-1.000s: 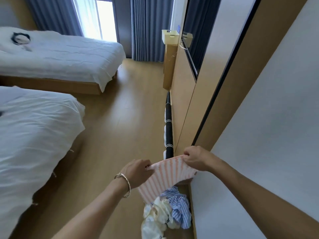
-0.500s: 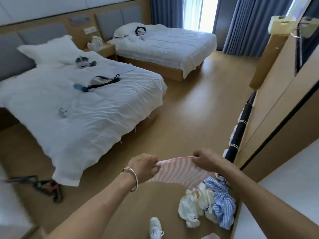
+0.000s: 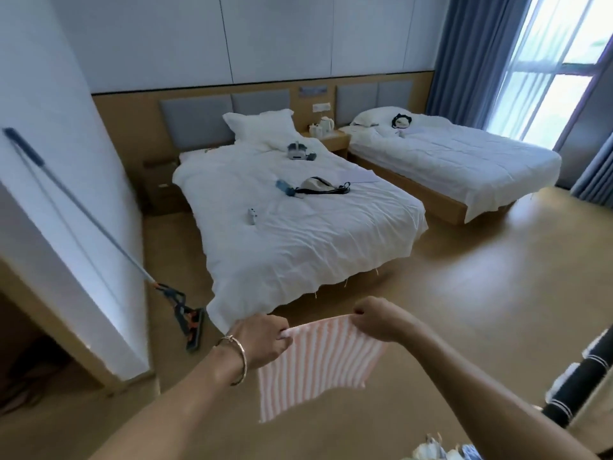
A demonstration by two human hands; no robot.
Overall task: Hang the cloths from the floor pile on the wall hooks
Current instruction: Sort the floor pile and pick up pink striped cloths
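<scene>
- Cloth (image 3: 318, 363), pink-and-white striped, held up off the floor (image 3: 464, 293), stretched by its top edge between both hands.
- Left hand (image 3: 262, 336): fingers (image 3: 281, 331) curled, pinching the top left corner; bracelet (image 3: 240, 356) on the wrist.
- Right hand (image 3: 381, 318): fingers (image 3: 361, 314) curled tight on the top right corner.
- Cloth hangs below the fingers, lower edge free.
- Pile (image 3: 441, 451) of other cloths on the floor, under the right forearm, cut off by the frame edge.
- Bed (image 3: 298, 234) beyond the fingers; mop (image 3: 187, 322) to the left of them.
</scene>
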